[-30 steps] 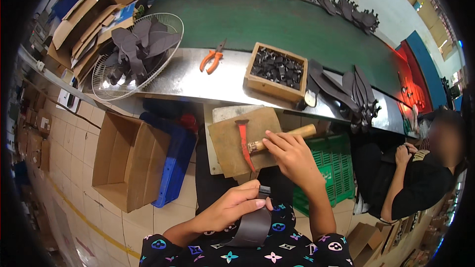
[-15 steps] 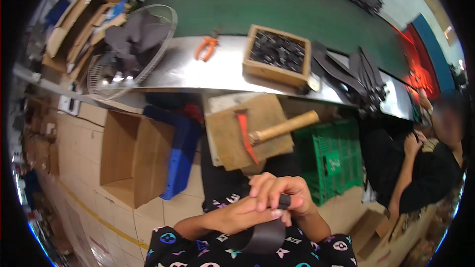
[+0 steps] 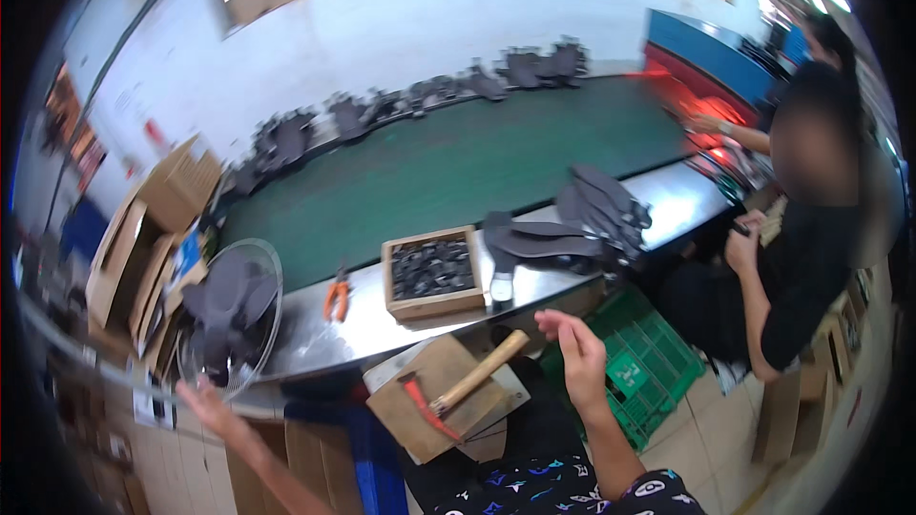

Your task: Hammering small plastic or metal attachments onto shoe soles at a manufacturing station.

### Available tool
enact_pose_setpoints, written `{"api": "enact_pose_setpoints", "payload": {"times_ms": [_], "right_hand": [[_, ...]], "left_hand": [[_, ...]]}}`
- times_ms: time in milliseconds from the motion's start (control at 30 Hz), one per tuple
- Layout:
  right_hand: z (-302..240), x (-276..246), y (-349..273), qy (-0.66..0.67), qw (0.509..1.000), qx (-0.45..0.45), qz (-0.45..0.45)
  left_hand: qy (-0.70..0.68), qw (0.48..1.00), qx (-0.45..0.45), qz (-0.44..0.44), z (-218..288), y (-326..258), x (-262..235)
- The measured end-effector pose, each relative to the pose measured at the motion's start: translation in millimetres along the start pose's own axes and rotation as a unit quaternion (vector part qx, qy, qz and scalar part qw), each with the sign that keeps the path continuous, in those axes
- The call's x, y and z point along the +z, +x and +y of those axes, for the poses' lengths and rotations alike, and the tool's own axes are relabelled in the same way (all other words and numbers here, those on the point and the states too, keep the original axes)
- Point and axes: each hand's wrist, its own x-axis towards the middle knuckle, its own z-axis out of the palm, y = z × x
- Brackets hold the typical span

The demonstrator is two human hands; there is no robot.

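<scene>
The left hand (image 3: 210, 411), blurred, is open by the lower rim of the wire basket (image 3: 280, 291) of dark pieces (image 3: 227, 300) (whether it touches, I cannot tell); the right hand (image 3: 579, 360) is raised, empty, its fingers slightly curled. Between the 2 hands, nearer the right, the hammer (image 3: 477, 376) lies on the brown board (image 3: 399, 422).

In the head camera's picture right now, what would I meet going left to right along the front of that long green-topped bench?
Wire basket holding dark flat shapes → orange-handled pliers → wooden box of small black parts → loose pile of dark pieces.
</scene>
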Motion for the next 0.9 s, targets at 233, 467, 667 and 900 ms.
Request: {"api": "enact_pose_setpoints", "payload": {"times_ms": [233, 467, 667, 900], "right_hand": [[44, -80, 130, -0.493, 0.782, -0.302, 0.233], [25, -53, 191, -0.378, 0.920, -0.101, 0.020], [-59, 97, 94, 0.260, 0.921, 0.243, -0.161], [-54, 94, 2, 0.312, 0.736, 0.161, -0.578]], "left_hand": [[0.061, 0.995, 0.026, -0.073, -29, -39, 4], [0.092, 0.982, 0.077, -0.148, 28, -115, 45], [0.117, 0.898, 0.303, -0.295, 88, -214, 107], [-0.051, 0.914, 0.367, -0.163, 78, -179, 86]]}}
